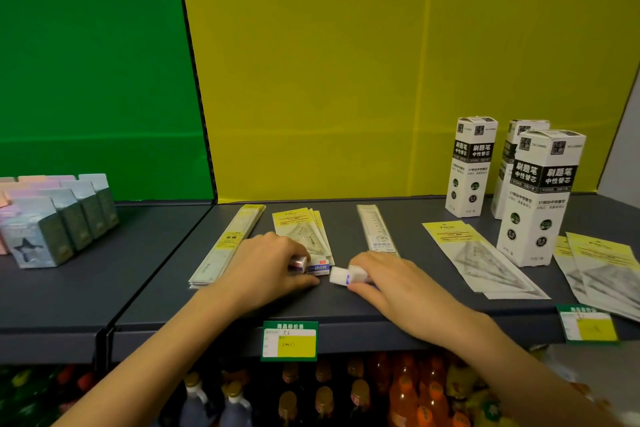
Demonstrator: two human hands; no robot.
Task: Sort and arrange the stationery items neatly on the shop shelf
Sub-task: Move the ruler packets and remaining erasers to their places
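Observation:
On the dark shelf (166,274), my left hand (266,270) grips small erasers (313,265) in white and blue wrappers, lying over the near end of a set-square pack (301,224). My right hand (394,282) holds white erasers (346,276) between thumb and fingers, just right of the left hand. A long ruler pack (227,243) lies left of my left hand. Another ruler pack (375,229) lies behind my right hand.
Three tall white refill boxes (540,198) stand at the back right, with set-square packs (485,260) flat in front of them and more (602,270) at the far right edge. Pastel boxes (52,218) stand at the left. Price tags (290,340) hang on the shelf front; bottles (408,395) stand below.

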